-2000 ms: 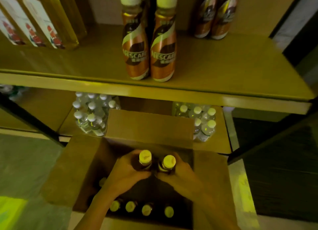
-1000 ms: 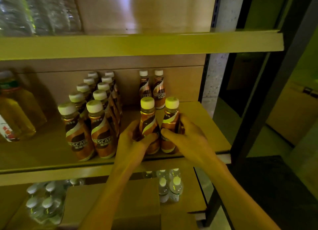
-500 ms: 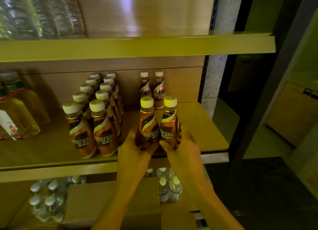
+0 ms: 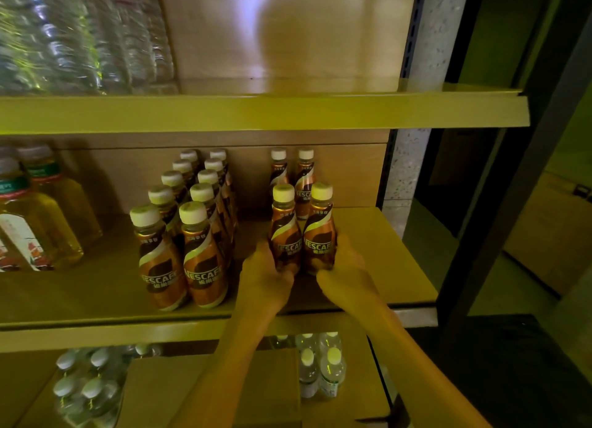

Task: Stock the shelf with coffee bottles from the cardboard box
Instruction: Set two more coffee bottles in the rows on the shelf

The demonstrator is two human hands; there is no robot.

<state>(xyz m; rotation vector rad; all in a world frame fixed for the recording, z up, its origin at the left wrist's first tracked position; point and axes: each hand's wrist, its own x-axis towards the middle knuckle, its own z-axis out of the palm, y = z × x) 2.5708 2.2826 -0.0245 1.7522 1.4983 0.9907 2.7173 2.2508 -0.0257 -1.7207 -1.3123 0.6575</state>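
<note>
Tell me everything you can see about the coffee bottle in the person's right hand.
The coffee bottle is upright: pale cream cap, narrow neck, wider plastic-looking body in a glossy copper-brown label with a cream swirl and NESCAFE lettering. The right hand grips its lower body over the shelf, close beside a second bottle held by the left hand. Its base is hidden.

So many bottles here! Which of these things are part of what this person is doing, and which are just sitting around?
Part of the job: left coffee bottle in the left hand; right coffee bottle in the right hand; stocked coffee bottles; shelf; cardboard box.
Just there: yellow bottles; water bottles above; small water bottles below.
</note>
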